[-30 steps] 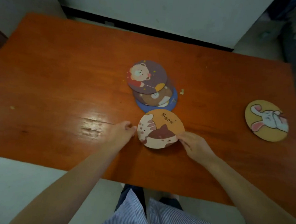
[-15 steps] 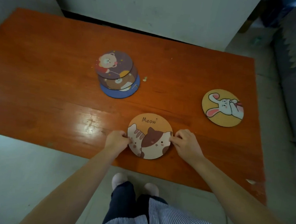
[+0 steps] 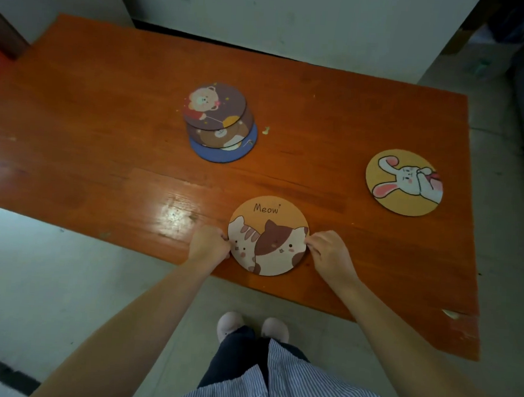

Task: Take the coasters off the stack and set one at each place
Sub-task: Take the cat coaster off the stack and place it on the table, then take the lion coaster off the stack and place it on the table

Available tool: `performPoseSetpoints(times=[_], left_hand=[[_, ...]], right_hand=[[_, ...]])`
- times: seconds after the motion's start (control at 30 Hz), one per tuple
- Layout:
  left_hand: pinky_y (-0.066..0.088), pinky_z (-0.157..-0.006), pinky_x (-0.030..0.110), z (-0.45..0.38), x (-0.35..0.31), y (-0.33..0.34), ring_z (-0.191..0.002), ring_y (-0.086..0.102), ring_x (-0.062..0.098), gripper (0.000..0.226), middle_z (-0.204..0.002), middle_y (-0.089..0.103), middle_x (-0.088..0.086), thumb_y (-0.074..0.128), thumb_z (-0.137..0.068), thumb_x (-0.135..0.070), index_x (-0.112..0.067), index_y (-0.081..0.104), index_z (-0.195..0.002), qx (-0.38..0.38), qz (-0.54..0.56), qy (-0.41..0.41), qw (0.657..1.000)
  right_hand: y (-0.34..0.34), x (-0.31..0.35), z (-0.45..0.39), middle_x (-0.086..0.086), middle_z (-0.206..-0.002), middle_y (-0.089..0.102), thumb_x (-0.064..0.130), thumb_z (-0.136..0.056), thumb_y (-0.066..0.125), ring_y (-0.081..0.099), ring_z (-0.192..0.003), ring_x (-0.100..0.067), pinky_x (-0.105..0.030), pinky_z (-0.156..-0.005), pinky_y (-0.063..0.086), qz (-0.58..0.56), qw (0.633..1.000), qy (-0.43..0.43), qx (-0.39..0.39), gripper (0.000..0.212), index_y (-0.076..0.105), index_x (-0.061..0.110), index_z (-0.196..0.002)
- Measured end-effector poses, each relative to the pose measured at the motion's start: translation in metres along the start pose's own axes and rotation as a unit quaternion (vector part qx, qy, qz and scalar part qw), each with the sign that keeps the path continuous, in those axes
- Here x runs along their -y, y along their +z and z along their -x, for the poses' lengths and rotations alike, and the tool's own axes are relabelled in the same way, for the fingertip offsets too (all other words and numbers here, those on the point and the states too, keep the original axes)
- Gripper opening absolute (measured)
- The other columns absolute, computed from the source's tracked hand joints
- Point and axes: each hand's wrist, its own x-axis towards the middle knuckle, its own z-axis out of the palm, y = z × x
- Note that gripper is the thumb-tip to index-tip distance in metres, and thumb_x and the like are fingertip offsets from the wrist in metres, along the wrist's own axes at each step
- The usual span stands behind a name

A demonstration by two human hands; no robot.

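Observation:
A round cat coaster (image 3: 268, 235) marked "Meow" lies flat near the front edge of the orange wooden table (image 3: 105, 133). My left hand (image 3: 209, 246) pinches its left rim and my right hand (image 3: 328, 251) pinches its right rim. Farther back, a fanned stack of three coasters (image 3: 219, 123) rests mid-table, with a bear coaster on top and a blue one at the bottom. A yellow rabbit coaster (image 3: 404, 182) lies alone at the table's right end.
A small pale scrap (image 3: 266, 130) sits just right of the stack. The table's front edge runs close under the cat coaster. A white wall stands behind the table. My feet (image 3: 251, 325) are on the grey floor below.
Both hands have drawn the cat coaster away from the stack toward the front edge and turned it upright-facing. The stack and rabbit coaster have stayed put; the camera view has shifted.

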Motion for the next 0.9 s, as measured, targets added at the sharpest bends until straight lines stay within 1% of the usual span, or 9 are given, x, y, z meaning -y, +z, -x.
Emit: performPoseSetpoints(times=[0.1,0.23,0.47,0.53,0.6,0.7,0.8,0.87,0.9], left_hand=[[0.039,-0.044,0.021,0.002,0.002,0.001,-0.047,0.050,0.012,0.032,-0.050,0.055,-0.002,0.057,-0.081,-0.006,-0.012,0.056,-0.049,-0.010,-0.024,0.009,1.000],[0.046,-0.061,0.029,0.006,0.001,0.001,-0.077,0.060,0.021,0.006,-0.080,0.065,0.002,0.062,-0.081,-0.014,-0.011,0.064,-0.075,-0.037,-0.033,0.027,0.998],[0.047,-0.069,0.033,-0.015,0.015,-0.044,-0.088,0.058,0.023,0.016,-0.100,0.066,0.010,0.057,-0.084,-0.017,-0.008,0.063,-0.095,-0.084,-0.069,0.053,0.993],[0.051,-0.078,0.039,-0.029,0.025,-0.069,-0.094,0.061,0.030,0.019,-0.102,0.067,0.015,0.056,-0.086,-0.018,-0.004,0.064,-0.096,-0.110,-0.035,0.070,0.991],[0.051,-0.076,0.040,-0.045,0.037,-0.095,-0.090,0.062,0.033,0.020,-0.098,0.069,0.017,0.055,-0.087,-0.019,-0.003,0.065,-0.093,-0.146,0.002,0.086,0.986],[0.050,-0.071,0.038,-0.080,0.056,-0.136,-0.087,0.062,0.032,0.023,-0.094,0.070,0.017,0.052,-0.089,-0.021,-0.003,0.067,-0.093,-0.189,-0.028,0.108,0.976],[0.046,-0.063,0.036,-0.126,0.080,-0.179,-0.079,0.058,0.031,0.029,-0.091,0.067,0.019,0.045,-0.092,-0.023,-0.002,0.065,-0.093,-0.188,-0.089,0.113,0.971],[0.048,-0.068,0.037,-0.157,0.098,-0.206,-0.085,0.058,0.033,0.033,-0.096,0.065,0.020,0.040,-0.094,-0.025,0.000,0.063,-0.098,-0.164,-0.126,0.110,0.972],[0.048,-0.072,0.037,-0.170,0.108,-0.217,-0.091,0.058,0.034,0.034,-0.101,0.064,0.020,0.039,-0.095,-0.025,0.000,0.062,-0.101,-0.151,-0.141,0.111,0.972]], right_hand=[[0.003,-0.003,0.001,-0.026,-0.087,0.071,-0.011,-0.081,0.060,0.064,-0.081,-0.039,-0.046,-0.071,0.054,0.026,1.000,0.002,0.008,0.014,0.068,-0.009,-0.093],[0.007,-0.006,-0.003,-0.016,-0.094,0.065,0.006,-0.092,0.047,0.055,-0.088,-0.029,-0.040,-0.075,0.049,0.095,0.994,0.031,0.045,0.023,0.067,0.001,-0.103],[0.003,0.022,-0.066,-0.010,-0.106,0.061,0.014,-0.093,0.041,0.051,-0.101,-0.024,-0.036,-0.082,0.047,0.178,0.979,0.011,0.094,0.026,0.064,0.006,-0.102],[0.006,0.041,-0.096,-0.012,-0.108,0.061,0.015,-0.093,0.041,0.049,-0.105,-0.027,-0.038,-0.082,0.048,0.181,0.978,-0.016,0.100,0.027,0.064,0.006,-0.103],[0.012,0.063,-0.127,-0.012,-0.109,0.061,0.015,-0.093,0.040,0.048,-0.108,-0.028,-0.039,-0.084,0.048,0.192,0.976,-0.034,0.101,0.027,0.063,0.007,-0.104],[0.027,0.099,-0.174,-0.016,-0.103,0.063,0.014,-0.092,0.041,0.051,-0.103,-0.031,-0.038,-0.076,0.048,0.184,0.977,-0.047,0.093,0.026,0.064,0.003,-0.097],[0.047,0.135,-0.225,-0.019,-0.082,0.061,0.011,-0.090,0.046,0.054,-0.089,-0.033,-0.038,-0.063,0.044,0.159,0.983,-0.028,0.092,0.026,0.064,-0.001,-0.076],[0.062,0.154,-0.257,-0.017,-0.070,0.056,0.010,-0.089,0.047,0.053,-0.077,-0.032,-0.039,-0.060,0.041,0.148,0.985,-0.001,0.092,0.029,0.060,0.003,-0.064],[0.070,0.161,-0.271,-0.018,-0.074,0.059,0.011,-0.089,0.047,0.055,-0.079,-0.034,-0.038,-0.061,0.042,0.149,0.984,0.015,0.093,0.027,0.063,0.003,-0.069]])
